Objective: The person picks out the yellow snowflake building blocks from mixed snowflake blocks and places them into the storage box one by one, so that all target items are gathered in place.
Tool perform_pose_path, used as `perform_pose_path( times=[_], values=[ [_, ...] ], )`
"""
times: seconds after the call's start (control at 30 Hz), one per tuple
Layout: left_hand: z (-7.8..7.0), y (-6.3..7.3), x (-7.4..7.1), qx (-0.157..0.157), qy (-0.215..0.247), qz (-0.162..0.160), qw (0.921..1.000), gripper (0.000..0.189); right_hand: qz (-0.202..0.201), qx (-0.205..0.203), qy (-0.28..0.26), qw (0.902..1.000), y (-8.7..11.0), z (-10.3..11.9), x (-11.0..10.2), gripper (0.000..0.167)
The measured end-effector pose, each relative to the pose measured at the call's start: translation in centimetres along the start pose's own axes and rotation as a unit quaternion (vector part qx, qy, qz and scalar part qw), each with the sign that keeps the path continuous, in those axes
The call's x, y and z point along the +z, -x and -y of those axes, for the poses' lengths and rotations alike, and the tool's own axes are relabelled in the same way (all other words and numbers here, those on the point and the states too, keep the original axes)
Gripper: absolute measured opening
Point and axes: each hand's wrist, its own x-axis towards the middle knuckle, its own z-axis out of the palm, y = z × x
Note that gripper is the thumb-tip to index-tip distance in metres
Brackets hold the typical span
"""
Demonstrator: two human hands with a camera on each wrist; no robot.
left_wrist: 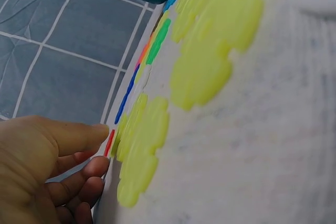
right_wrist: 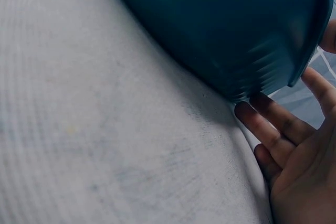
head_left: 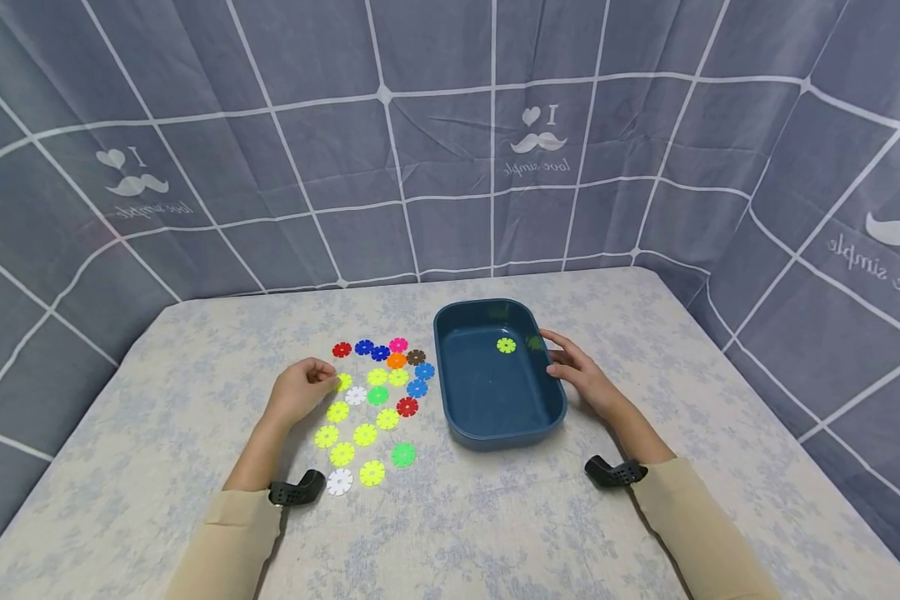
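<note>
On the table, several flat notched plastic discs lie to the left of a dark blue box (head_left: pixel 487 437). My left hand (head_left: pixel 300 393) is at the far left of them, fingertips right at the edge of a yellow disc (head_left: pixel 344 382). The left wrist view shows a gap between thumb and bent fingers, a red disc (left_wrist: pixel 109 143) visible through it. With my right hand (head_left: pixel 588 383) I hold the box by its right side, thumb over the rim, fingers along the outer wall (right_wrist: pixel 236 51). Inside the box lies one yellow-green disc (head_left: pixel 506 345).
More yellow discs (head_left: pixel 365 434) lie nearer, with white (head_left: pixel 339 482) and green discs (head_left: pixel 403 454) at the front. Dark blue (head_left: pixel 364 347), orange (head_left: pixel 397 361), brown (head_left: pixel 416 357) and light blue discs (head_left: pixel 417 388) sit farther back. A grey checked curtain (head_left: pixel 450 150) hangs behind the table.
</note>
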Motion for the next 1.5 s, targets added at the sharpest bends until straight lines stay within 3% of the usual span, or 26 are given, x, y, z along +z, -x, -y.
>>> perform_pose_path(
  times=[0.23,0.7,0.97,1.5],
  values=[
    [0.2,0.41,0.11,0.004,0.005,0.005,1.0,0.028,0.002,0.003,0.002,1.0,-0.14,-0.02,0.08,0.061],
    [0.3,0.24,0.54,-0.007,-0.027,0.015,0.9995,0.034,0.001,-0.001,0.005,1.0,-0.17,-0.13,0.13,0.061],
    [0.32,0.23,0.76,-0.015,-0.005,0.008,0.9998,0.033,0.001,0.002,0.001,1.0,-0.28,-0.19,0.08,0.061],
    [0.46,0.07,0.83,0.0,0.022,-0.012,0.9997,0.023,0.005,-0.012,0.0,0.9999,-0.15,-0.39,-0.16,0.06]
  ],
)
